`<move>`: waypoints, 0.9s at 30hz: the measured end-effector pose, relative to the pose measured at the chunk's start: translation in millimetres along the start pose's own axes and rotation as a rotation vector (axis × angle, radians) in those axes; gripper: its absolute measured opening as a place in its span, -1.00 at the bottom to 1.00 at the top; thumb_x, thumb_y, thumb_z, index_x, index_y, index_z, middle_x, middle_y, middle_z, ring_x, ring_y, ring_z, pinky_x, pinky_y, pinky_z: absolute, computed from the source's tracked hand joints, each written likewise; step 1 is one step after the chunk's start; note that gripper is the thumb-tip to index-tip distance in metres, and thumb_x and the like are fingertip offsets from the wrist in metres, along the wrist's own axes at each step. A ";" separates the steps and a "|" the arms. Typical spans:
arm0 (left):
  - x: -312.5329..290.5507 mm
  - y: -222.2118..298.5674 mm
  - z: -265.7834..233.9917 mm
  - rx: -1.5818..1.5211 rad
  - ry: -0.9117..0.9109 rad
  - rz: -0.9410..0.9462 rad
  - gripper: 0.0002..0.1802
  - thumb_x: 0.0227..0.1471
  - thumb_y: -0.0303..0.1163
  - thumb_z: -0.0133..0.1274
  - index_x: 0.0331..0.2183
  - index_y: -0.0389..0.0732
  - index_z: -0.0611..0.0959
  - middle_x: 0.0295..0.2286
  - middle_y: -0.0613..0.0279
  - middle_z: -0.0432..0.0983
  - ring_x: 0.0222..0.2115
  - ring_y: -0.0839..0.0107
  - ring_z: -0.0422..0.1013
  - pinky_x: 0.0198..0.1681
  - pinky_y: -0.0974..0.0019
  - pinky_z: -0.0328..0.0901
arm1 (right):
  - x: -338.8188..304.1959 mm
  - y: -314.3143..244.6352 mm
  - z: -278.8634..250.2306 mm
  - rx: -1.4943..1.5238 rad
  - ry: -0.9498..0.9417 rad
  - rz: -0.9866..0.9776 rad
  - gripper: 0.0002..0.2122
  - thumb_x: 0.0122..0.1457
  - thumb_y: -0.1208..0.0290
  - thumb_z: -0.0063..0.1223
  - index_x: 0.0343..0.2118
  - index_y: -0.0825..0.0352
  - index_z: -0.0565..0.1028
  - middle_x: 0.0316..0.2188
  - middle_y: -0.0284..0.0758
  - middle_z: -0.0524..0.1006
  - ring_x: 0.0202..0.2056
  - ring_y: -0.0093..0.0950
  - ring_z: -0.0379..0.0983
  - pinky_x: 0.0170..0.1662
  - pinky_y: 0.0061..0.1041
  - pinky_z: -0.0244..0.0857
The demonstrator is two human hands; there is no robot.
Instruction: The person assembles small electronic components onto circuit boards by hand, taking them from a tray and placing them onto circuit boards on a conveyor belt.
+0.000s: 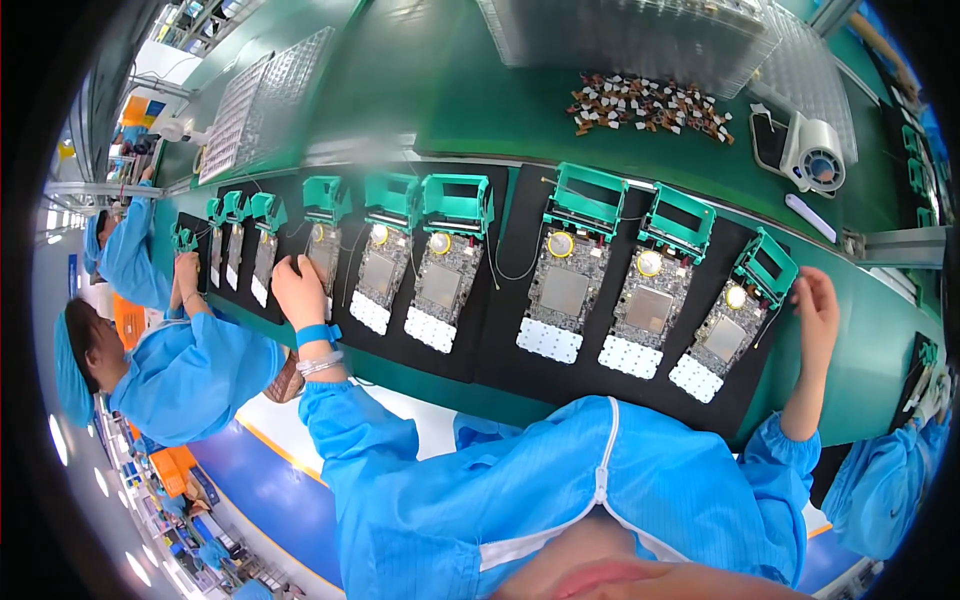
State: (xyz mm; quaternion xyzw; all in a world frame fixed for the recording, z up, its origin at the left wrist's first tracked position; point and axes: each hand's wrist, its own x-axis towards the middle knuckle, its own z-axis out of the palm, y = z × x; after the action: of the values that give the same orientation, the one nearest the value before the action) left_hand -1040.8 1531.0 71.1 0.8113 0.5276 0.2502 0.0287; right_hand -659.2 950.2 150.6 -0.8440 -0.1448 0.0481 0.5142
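Note:
On black mats stands a row of circuit boards, each with a green plastic frame at its far end and a white dotted pad at its near end. My left hand [300, 290] rests palm down at the left edge of one circuit board [326, 258], covering its near part; the visible fingertips are apart. Above that board sits its green frame [325, 197]. At the right end, my right hand [817, 305] is beside the tilted green frame [766, 268] of the last board [722, 337]. Its fingers are loosely bent, with fingertips at the frame's corner. Nothing shows inside either hand.
Beyond the row lie a heap of small brown-and-white parts [650, 105], clear plastic trays [630, 35], a white tape roll [820, 160] and a white strip-shaped tool [810, 218]. Thin cables [515, 277] trail between boards. A co-worker [190, 365] reaches in at left; another sleeve [885, 490] is at right.

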 end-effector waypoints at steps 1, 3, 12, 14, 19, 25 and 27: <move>4.8 2.4 -0.5 0.060 0.016 0.029 -0.55 0.02 -0.20 -0.04 -0.23 -0.44 0.49 -0.24 -0.17 0.42 -0.18 -0.06 0.32 -0.07 0.09 0.19 | -2.7 3.9 0.9 -0.067 -0.068 0.042 -0.79 0.19 0.50 -0.10 -0.12 0.37 0.38 -0.37 -0.46 0.43 -0.38 -0.72 0.31 -0.34 -0.76 0.16; 18.7 -10.7 2.8 0.033 0.070 0.012 -0.57 -0.03 -0.20 0.04 -0.29 -0.42 0.52 -0.35 -0.10 0.46 -0.30 0.04 0.38 -0.17 0.15 0.25 | -12.9 -8.5 18.4 -0.100 -0.039 0.018 -0.76 0.15 0.60 -0.10 -0.10 0.41 0.36 -0.33 -0.41 0.44 -0.32 -0.68 0.33 -0.22 -0.72 0.23; 64.4 -52.4 6.2 -0.294 -0.305 0.019 -0.65 0.04 -0.20 0.01 -0.52 -0.32 0.51 -0.66 0.10 0.39 -0.62 0.38 0.28 -0.49 0.30 0.21 | -36.0 -31.0 51.5 -0.466 0.151 0.078 -0.66 0.06 0.62 -0.13 -0.04 0.33 0.34 -0.31 -0.35 0.44 -0.34 -0.57 0.32 -0.25 -0.59 0.25; 74.3 -45.9 0.4 -0.348 -0.410 0.061 -0.66 0.06 -0.24 0.00 -0.57 -0.31 0.47 -0.71 0.22 0.27 -0.63 0.52 0.16 -0.55 0.37 0.14 | -42.5 -36.1 47.9 -0.672 0.251 0.094 -0.67 0.09 0.59 -0.15 -0.03 0.36 0.33 -0.25 -0.31 0.43 -0.25 -0.54 0.33 -0.18 -0.56 0.25; 97.9 -39.6 -1.7 -0.525 -0.576 0.194 -0.67 0.04 -0.30 0.05 -0.63 -0.30 0.45 -0.76 0.35 0.17 -0.66 0.63 0.08 -0.63 0.42 0.05 | -65.0 -152.5 157.3 -0.737 0.553 -0.059 -0.74 0.13 0.57 -0.12 -0.09 0.35 0.39 -0.19 -0.30 0.45 -0.20 -0.52 0.37 -0.13 -0.56 0.25; 132.8 -38.7 -8.8 -0.586 -0.598 0.538 -0.77 -0.02 -0.39 0.09 -0.58 -0.30 0.46 -0.73 0.23 0.26 -0.71 0.50 0.14 -0.64 0.38 0.07 | -48.9 -273.4 355.0 -0.558 0.136 -0.558 -0.75 0.04 0.59 0.01 -0.16 0.33 0.44 -0.18 -0.29 0.45 -0.15 -0.47 0.38 -0.10 -0.52 0.23; 124.5 -14.9 -19.7 -0.716 -0.663 0.490 -0.74 -0.09 -0.30 0.15 -0.58 -0.26 0.46 -0.69 0.17 0.32 -0.66 0.22 0.29 -0.57 0.24 0.22 | -36.1 -288.1 400.0 -0.578 0.060 -0.768 -0.79 0.02 0.56 0.03 -0.23 0.34 0.46 -0.22 -0.25 0.45 -0.15 -0.37 0.38 -0.08 -0.44 0.23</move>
State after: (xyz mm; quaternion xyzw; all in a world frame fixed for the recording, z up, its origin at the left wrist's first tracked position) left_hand -1022.3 1641.7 130.5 0.8853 0.1677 0.1442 0.4091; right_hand -841.8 1404.8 215.7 -0.8389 -0.4386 -0.2118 0.2430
